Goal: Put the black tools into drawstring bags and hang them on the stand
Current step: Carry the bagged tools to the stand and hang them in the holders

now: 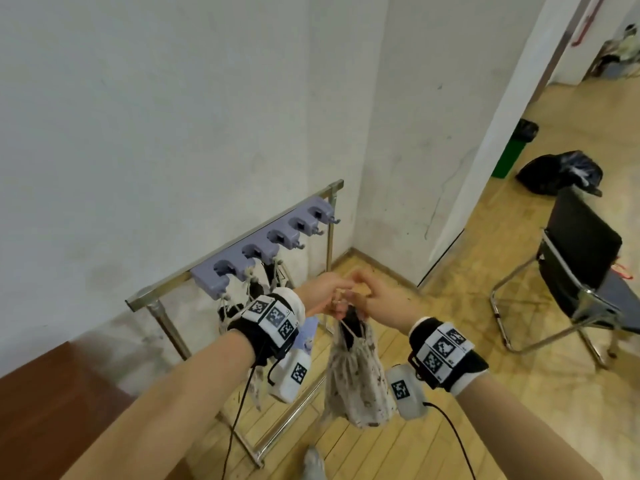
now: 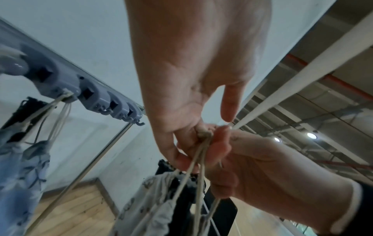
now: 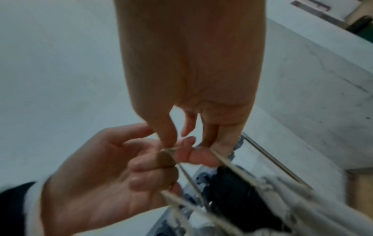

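Two hands meet at the top of one drawstring bag (image 1: 356,368), and everything hangs from that meeting point. The left hand (image 1: 323,292) and the right hand (image 1: 377,299) are pressed close together, fingers curled and pinching the knot (image 2: 203,133) where the cords (image 2: 193,161) gather; in the left wrist view the strands run taut from the knot down into the puckered mouth of the bag. A black tool (image 1: 351,322) pokes out of that mouth, so the bag looks loaded and drawn nearly closed.

The bag dangles straight down below the hands, its long axis vertical, clear of the floor. The stand (image 1: 156,306) sits ahead and to the left, against the wall, with its purple hook rail (image 1: 263,251) running diagonally away to the right. The nearer hooks at the left end already carry bags (image 1: 228,317); the free hooks (image 1: 299,244) lie further along, beyond and slightly above the hands.

My guess is the coming move is a lift forward and up, carrying the cord loop over one of those empty hooks. The left hand is the nearer to the rail, though both sit almost level. The loop must be spread open first, or it will slide off the hook tip.
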A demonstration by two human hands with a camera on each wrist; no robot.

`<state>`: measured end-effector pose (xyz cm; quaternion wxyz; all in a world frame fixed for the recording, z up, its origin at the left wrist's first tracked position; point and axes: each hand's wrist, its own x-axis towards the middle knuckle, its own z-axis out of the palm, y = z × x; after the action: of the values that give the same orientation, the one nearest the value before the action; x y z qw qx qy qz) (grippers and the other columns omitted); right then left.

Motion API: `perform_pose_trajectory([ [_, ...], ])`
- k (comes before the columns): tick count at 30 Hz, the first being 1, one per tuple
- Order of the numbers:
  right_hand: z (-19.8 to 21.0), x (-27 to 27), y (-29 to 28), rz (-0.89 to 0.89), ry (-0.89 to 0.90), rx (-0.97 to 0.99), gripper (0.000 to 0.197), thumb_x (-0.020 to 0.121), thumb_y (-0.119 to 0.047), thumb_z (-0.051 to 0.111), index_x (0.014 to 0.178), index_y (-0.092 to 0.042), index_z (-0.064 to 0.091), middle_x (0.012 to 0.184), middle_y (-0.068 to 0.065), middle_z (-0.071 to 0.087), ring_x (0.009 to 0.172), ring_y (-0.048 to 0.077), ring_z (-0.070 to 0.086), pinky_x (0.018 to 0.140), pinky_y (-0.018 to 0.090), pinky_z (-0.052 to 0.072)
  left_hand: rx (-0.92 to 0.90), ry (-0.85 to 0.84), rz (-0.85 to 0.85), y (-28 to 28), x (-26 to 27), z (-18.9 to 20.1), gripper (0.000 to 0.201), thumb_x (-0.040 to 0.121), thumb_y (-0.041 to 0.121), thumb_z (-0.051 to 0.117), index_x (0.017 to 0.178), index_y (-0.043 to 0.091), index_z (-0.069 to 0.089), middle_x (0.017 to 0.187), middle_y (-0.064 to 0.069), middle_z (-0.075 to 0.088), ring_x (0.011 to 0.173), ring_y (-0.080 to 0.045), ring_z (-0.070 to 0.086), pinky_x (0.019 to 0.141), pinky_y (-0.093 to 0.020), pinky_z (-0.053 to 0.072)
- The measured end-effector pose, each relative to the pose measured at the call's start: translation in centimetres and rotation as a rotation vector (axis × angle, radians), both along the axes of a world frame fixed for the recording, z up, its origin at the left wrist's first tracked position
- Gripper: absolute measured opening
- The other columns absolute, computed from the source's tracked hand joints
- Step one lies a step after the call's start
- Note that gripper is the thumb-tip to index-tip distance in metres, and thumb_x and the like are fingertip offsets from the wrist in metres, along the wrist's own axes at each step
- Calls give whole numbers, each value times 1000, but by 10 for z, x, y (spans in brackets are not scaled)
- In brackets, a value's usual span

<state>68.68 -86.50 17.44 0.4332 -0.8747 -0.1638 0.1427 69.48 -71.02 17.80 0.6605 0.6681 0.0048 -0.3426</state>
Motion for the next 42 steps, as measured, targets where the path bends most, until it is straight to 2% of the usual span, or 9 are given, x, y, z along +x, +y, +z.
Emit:
perform_pose_trajectory([
  [5, -20, 73, -7, 54, 310, 174, 12, 98, -14, 52, 110, -13, 49, 61, -9, 61, 51, 13, 42, 51, 21, 38, 133, -49, -29, 7, 66, -18, 21, 88, -11, 47, 81, 8, 44, 49, -6, 50, 47, -18, 50, 49, -24, 46],
  [10, -34, 168, 12, 198, 319, -30, 14, 95, -11, 56, 107, -11, 63, 80, 2, 64, 69, 14, 59, 67, 22, 50, 194, -58, 83, 46, 135, -37, 27, 85, -8, 56, 105, 9, 49, 74, -12, 61, 69, -21, 61, 71, -29, 55],
  [14, -48, 220, 46, 266, 174, -192, 19, 95, -14, 57, 79, -17, 67, 66, 0, 60, 58, 12, 55, 64, 26, 47, 325, -70, 260, 61, 171, -53, 22, 84, -8, 61, 89, 11, 50, 80, -8, 59, 68, -17, 61, 61, -22, 55],
  [18, -56, 256, 76, 318, 135, -247, 23, 95, -21, 59, 91, -1, 70, 71, 4, 61, 59, 12, 54, 58, 15, 44, 532, -79, 396, 71, 193, -65, 30, 80, -6, 60, 83, 9, 35, 68, -3, 36, 53, -15, 37, 44, -23, 31],
  [25, -73, 285, 114, 403, 208, -225, 16, 96, -14, 55, 93, -3, 66, 70, 3, 62, 58, 9, 55, 53, 9, 45, 714, 49, 711, 86, 208, -95, 73, 82, 6, 62, 140, -7, 20, 112, -26, 62, 100, -36, 63, 61, -36, 48],
  [28, -88, 293, 120, 338, 186, -223, 10, 93, -8, 56, 96, -1, 63, 80, 13, 65, 64, 15, 59, 60, 19, 52, 777, 27, 818, 83, 209, -100, 56, 82, 9, 65, 129, -5, 38, 115, -21, 60, 103, -34, 61, 86, -38, 50],
  [31, -111, 300, 114, 297, 206, -240, 7, 88, -11, 62, 84, -13, 56, 89, 18, 68, 81, 30, 67, 80, 45, 57, 848, 42, 768, 69, 212, -103, 55, 88, 7, 55, 137, -3, 31, 118, -20, 58, 100, -31, 60, 81, -35, 48],
  [34, -121, 297, 108, 296, 256, -203, 12, 88, -9, 63, 83, -16, 55, 97, 16, 68, 95, 32, 66, 89, 46, 52, 862, 39, 700, 61, 215, -107, 63, 92, 5, 46, 146, -1, 14, 119, -20, 57, 101, -32, 59, 76, -38, 49],
  [42, -64, 286, 120, 243, 75, -106, 18, 89, -2, 50, 79, -7, 65, 79, 16, 67, 71, 32, 63, 64, 33, 51, 531, -54, 824, 86, 175, -101, 11, 87, 1, 56, 94, 8, 59, 98, -15, 61, 103, -30, 60, 88, -37, 50],
])
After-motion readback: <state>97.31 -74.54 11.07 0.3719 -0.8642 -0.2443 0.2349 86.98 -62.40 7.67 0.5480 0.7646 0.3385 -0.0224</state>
